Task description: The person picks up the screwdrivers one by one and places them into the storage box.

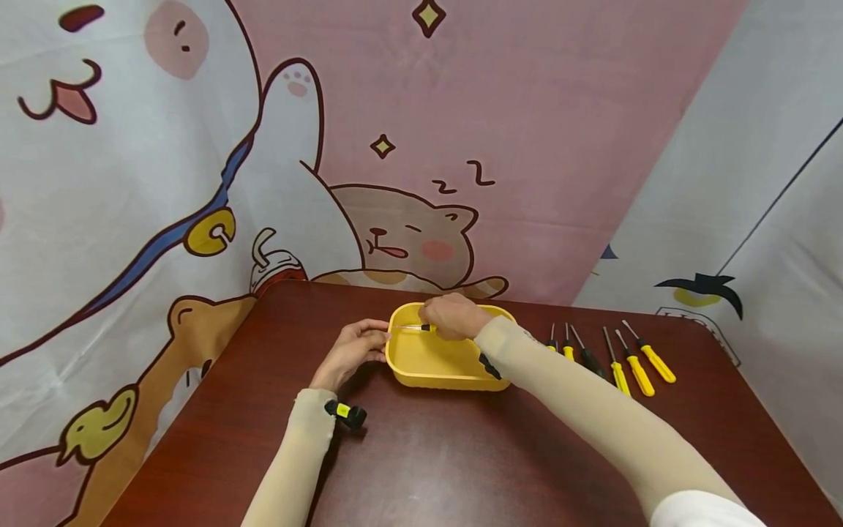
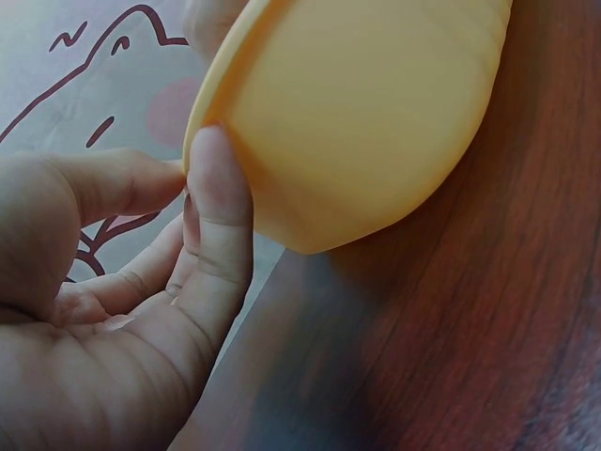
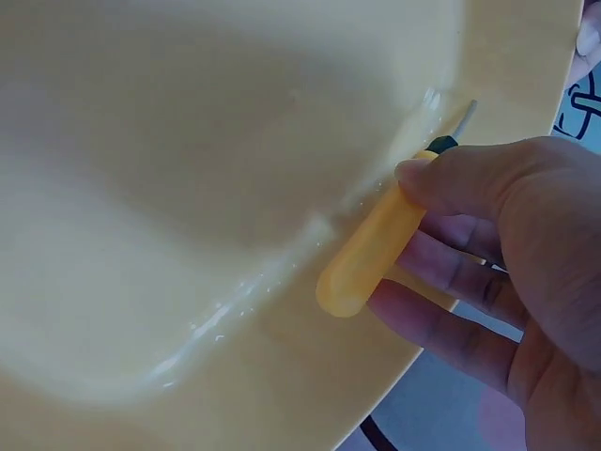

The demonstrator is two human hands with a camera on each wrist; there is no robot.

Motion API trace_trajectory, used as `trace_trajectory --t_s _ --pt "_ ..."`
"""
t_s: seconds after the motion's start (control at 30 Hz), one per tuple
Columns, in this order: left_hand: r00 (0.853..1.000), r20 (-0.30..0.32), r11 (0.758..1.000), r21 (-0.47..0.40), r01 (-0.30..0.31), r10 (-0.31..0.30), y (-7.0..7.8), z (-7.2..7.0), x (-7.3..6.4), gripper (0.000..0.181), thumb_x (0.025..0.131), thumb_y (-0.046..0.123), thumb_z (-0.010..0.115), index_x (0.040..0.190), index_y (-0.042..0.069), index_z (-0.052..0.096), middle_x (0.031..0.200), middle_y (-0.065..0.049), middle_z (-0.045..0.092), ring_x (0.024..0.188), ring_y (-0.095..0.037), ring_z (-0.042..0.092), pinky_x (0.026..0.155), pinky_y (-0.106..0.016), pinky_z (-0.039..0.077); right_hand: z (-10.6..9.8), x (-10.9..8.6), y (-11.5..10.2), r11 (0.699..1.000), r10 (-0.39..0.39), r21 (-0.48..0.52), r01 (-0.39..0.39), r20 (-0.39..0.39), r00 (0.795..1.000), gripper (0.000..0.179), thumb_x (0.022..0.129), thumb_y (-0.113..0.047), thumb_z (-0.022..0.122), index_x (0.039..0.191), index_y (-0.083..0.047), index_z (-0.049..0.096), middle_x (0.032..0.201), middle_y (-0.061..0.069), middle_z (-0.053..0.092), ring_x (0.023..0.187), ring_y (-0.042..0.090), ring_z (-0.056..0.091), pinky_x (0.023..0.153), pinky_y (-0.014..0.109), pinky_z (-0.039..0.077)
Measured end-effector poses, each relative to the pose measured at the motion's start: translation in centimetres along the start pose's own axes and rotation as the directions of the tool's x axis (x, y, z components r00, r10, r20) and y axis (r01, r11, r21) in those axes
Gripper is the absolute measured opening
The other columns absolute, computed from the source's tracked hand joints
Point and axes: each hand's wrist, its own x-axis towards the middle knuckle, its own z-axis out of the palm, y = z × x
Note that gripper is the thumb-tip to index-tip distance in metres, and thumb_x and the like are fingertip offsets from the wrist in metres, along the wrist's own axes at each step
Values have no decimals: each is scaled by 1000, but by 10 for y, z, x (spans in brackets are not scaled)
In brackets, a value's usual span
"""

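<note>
My right hand is over the yellow plastic basin, near its far side. It pinches a screwdriver by the yellow handle, whose dark collar and thin metal shaft point toward the basin's left end. In the right wrist view the thumb lies on the handle near the collar, with fingers behind it. At the basin's left end, my left hand pinches the rim between thumb and fingers, as the left wrist view shows close up. The basin's visible floor holds nothing else.
To the right of the basin several screwdrivers lie in a row on the dark red-brown table, most with yellow handles and one with a black handle. A cartoon-print cloth hangs behind the table.
</note>
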Motion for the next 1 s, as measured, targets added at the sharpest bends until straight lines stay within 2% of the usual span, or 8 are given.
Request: trace_trajectory --t_s 0.23,0.43,0.7,1.0 --pt "1000 1 1000 7 -4 4 0 -2 1 32 99 5 63 131 -1 61 121 -28 67 75 -18 66 68 -28 61 3 3 1 1000 0 -10 0 8 1000 6 94 -10 71 100 -13 69 88 0 65 71 16 51 65 29 47" --pt "1000 0 1000 1 -8 8 1 -2 1 33 99 4 63 132 -3 60 121 -29 67 75 -18 66 67 -27 61 4 5 1 998 -27 -56 25 -33 999 6 95 -11 70 101 -13 73 85 1 67 67 16 52 61 30 47" --pt "1000 24 1000 -9 -14 14 1 -1 3 33 99 4 62 131 -3 59 125 -32 64 74 -18 66 68 -28 61 7 5 0 994 -27 -110 17 -89 996 7 95 -7 69 90 -13 70 80 3 68 61 17 52 58 33 52" --pt "1000 25 1000 -9 -19 19 0 0 -1 36 99 4 63 134 -5 57 126 -34 63 73 -18 66 68 -28 61 12 6 -1 987 -31 -159 19 -73 997 8 96 -9 68 91 -15 70 79 1 67 62 15 55 59 31 53"
